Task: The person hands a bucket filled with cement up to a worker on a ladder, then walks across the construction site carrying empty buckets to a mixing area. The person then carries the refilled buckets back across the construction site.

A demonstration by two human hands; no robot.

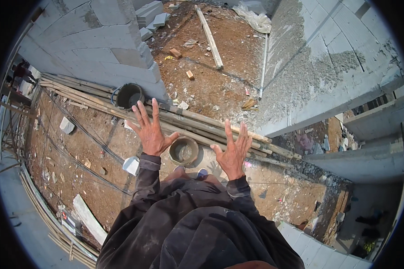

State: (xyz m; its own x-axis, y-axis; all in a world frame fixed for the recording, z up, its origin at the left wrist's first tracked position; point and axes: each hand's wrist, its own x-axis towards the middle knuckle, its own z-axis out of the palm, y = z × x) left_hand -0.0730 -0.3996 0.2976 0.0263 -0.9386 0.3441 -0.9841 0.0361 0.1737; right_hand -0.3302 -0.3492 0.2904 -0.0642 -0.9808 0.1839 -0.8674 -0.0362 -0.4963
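Both my hands are raised in front of me with the fingers spread, and neither holds anything. My left hand [151, 133] appears just left of a round mortar-stained tub [194, 158] that sits near my feet. On the other side of that tub is my right hand [234, 152], palm turned down and thumb out to the left. A dark bucket [130, 95] with a blue handle stands beyond my left fingertips, beside a bundle of long poles [202, 128]. The poles run across behind both hands.
Grey block walls rise at the left [98, 49] and right [327, 58]. Between them lie a wooden beam [208, 38], brick pieces [190, 75] and a plastic sheet [254, 19] on reddish soil. Dark cables [94, 143] cross the ground at left. A person [23, 72] is far left.
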